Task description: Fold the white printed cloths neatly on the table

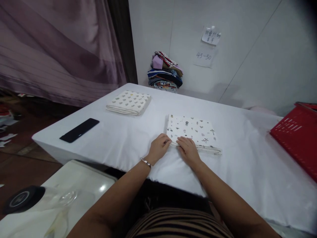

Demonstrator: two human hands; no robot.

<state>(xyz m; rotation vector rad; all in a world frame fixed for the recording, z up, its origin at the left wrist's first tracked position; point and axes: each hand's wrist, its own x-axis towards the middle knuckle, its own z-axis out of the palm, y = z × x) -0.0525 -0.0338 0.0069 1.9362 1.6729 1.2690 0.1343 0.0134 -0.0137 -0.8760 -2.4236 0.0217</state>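
A folded white cloth with small printed shapes [195, 130] lies on the white-covered table [123, 145] in front of me. My left hand [159, 147], with a bracelet at the wrist, has its fingers curled and pinching the cloth's near left corner. My right hand [188, 150] lies on the near edge of the same cloth, fingers together and pressed down on it. A second folded cloth with a heart-like print [128, 102] rests further back on the left, away from both hands.
A black phone [79, 130] lies near the table's left edge. A stack of folded coloured clothes [164, 72] stands against the back wall. A red plastic basket [297, 135] sits at the right. A small white side table with a glass [61, 198] is at lower left.
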